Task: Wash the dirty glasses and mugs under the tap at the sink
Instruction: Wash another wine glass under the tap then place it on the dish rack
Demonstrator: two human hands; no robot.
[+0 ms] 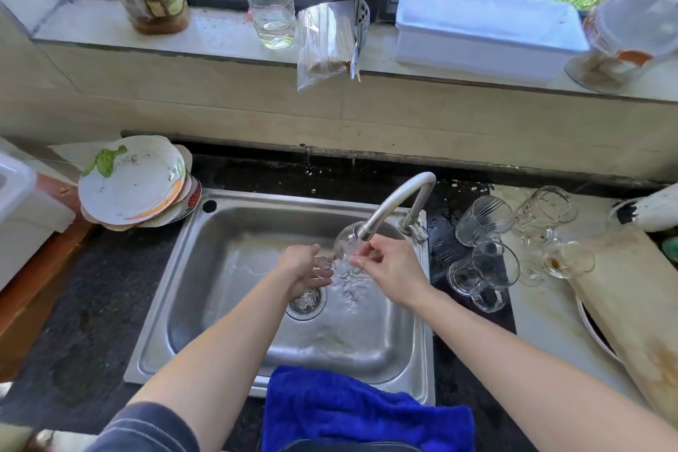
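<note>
Dark stone surface (91, 305) under a sunlit window sill (220, 33) frames the steel sink (227, 231). Over its middle I hold a stemmed glass (345, 240) on its side beneath the tap (396, 202), with water running over it. My left hand (306, 268) curls round the stem and foot, and my right hand (394, 270) pinches the bowl near its rim. At three o'clock, just beside the sink, more glasses and mugs (488, 264) are clustered, some tipped over, with a cutting board (631, 305) beyond them. A blue cloth (363, 411) drapes the sink's edge at six o'clock. Dirty plates (135, 183) are stacked at ten o'clock.
</note>
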